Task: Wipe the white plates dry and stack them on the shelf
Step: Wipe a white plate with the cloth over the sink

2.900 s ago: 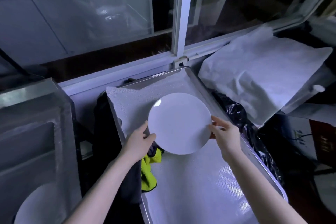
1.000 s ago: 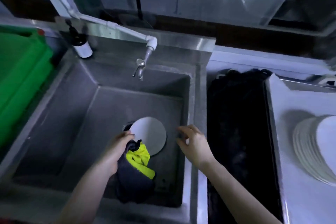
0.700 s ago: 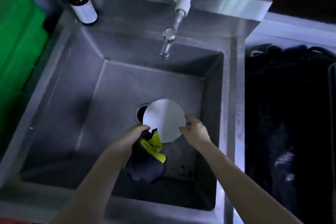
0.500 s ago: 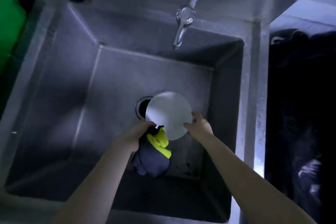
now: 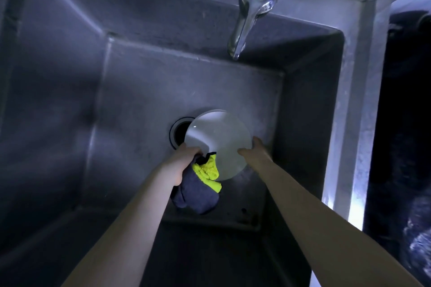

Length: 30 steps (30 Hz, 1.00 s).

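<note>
A white plate (image 5: 221, 140) lies low in the steel sink (image 5: 140, 91), partly over the drain (image 5: 179, 131). It seems to rest on another plate, whose rim shows along its upper edge. My left hand (image 5: 184, 161) touches the plate's near-left edge and grips a grey and yellow cloth (image 5: 200, 184) that hangs below it. My right hand (image 5: 254, 150) pinches the plate's right edge, thumb on top.
A chrome tap spout (image 5: 247, 14) hangs over the far side of the sink. The sink's right rim (image 5: 349, 123) runs down the frame. Beyond it is a dark gap with black plastic (image 5: 410, 147).
I left a plate on the stack on the tray, turned left to the sink and leaned in. Both hands reached the plate over the drain; the right hand closed on its edge.
</note>
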Tool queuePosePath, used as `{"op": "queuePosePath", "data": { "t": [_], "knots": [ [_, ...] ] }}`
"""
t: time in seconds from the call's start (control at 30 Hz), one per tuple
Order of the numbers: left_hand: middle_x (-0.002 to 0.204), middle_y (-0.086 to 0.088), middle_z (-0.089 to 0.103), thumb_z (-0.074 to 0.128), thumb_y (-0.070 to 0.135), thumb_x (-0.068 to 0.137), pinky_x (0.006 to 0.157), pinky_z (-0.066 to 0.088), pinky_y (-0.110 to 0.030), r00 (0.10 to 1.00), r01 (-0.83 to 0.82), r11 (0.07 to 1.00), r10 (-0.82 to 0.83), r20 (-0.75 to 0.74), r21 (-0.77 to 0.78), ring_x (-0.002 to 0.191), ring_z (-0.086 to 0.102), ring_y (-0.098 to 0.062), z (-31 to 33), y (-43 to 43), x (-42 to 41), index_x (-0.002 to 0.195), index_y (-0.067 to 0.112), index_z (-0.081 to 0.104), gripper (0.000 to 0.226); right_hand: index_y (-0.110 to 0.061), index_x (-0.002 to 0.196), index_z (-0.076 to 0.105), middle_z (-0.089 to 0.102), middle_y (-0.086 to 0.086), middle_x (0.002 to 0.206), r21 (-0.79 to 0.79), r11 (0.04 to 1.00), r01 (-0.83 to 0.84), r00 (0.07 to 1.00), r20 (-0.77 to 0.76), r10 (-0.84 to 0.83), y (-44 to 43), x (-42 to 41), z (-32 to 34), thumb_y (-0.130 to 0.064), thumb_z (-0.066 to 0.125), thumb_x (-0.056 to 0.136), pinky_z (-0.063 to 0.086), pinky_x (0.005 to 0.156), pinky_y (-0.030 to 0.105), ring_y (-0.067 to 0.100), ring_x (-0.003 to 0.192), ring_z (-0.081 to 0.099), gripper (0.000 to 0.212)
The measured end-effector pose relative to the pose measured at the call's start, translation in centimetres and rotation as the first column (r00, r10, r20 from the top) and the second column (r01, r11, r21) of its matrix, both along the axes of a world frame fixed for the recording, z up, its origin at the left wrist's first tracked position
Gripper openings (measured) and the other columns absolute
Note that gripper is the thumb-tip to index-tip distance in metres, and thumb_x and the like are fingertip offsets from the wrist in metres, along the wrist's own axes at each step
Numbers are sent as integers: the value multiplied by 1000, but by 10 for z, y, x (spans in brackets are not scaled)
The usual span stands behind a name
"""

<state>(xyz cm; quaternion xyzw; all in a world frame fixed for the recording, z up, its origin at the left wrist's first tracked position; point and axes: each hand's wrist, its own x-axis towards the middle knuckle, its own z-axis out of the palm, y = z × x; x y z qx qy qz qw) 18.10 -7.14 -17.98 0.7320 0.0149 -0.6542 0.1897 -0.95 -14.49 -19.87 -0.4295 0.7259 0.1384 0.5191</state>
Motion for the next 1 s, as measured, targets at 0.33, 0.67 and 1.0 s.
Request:
{"op": "queuePosePath", "data": {
  "t": [0.33,0.67,1.0],
  "knots": [
    [77,-13,56,54,4,87,54,39,-24,973,-194,981,194,124,-14,65,52,-22,-15,-5,-15,109,2,57,22,-19,139,52,54,16,135,14,998,63,998,30,-64,-7,-6,-12,-26,64,87,51,99,47,35,117,57,53],
    [85,-16,60,53,1,86,61,42,-28,966,-200,979,203,161,-31,69,57,-23,-20,-3,-19,108,-1,58,23,-17,134,55,60,14,130,2,993,122,987,106,-121,-5,-13,-9,-18,61,90,51,99,48,33,113,58,45],
    [56,-6,50,51,2,89,43,37,-17,993,-2,999,7,119,-36,45,51,-14,-9,11,0,70,11,49,21,-20,129,57,61,3,115,-77,985,152,980,143,-140,3,-18,2,-17,64,89,54,93,46,29,106,60,40]
  ]
}}
